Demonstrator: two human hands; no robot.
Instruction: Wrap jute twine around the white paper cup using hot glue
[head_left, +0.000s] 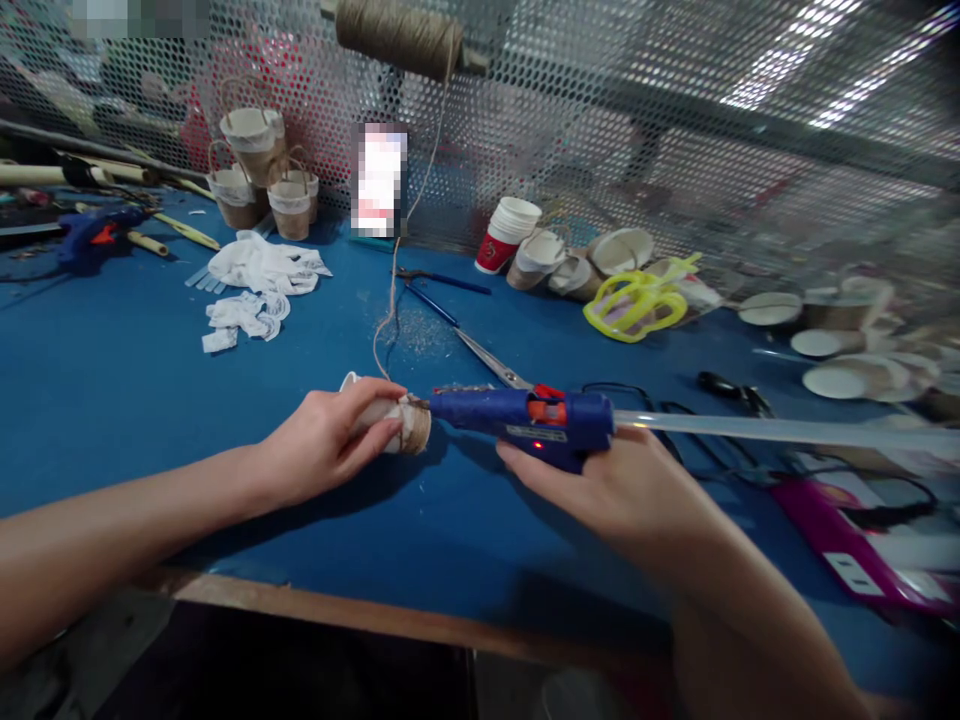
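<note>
My left hand (328, 437) is closed round a small paper cup (414, 426) wrapped in twine, tipped on its side above the blue table. My right hand (600, 480) grips a blue glue gun (487, 412) with a red light lit on its side. A long clear glue stick (720, 428) runs out of its back. The gun's nozzle meets the twine-wrapped end of the cup; whether glue is coming out, I cannot make out. From the cup, a strand of twine (394, 290) leads up to a spool (397, 35) on the mesh panel.
Scissors (491, 357) and pliers (442, 279) lie beyond my hands. White lace pieces (262, 264) and twine-handled cups (255, 140) are at the back left. Yellow scissors-like handles (634, 305), more cups (517, 220) and a purple power strip (847, 550) are to the right. Another glue gun (97, 235) lies far left.
</note>
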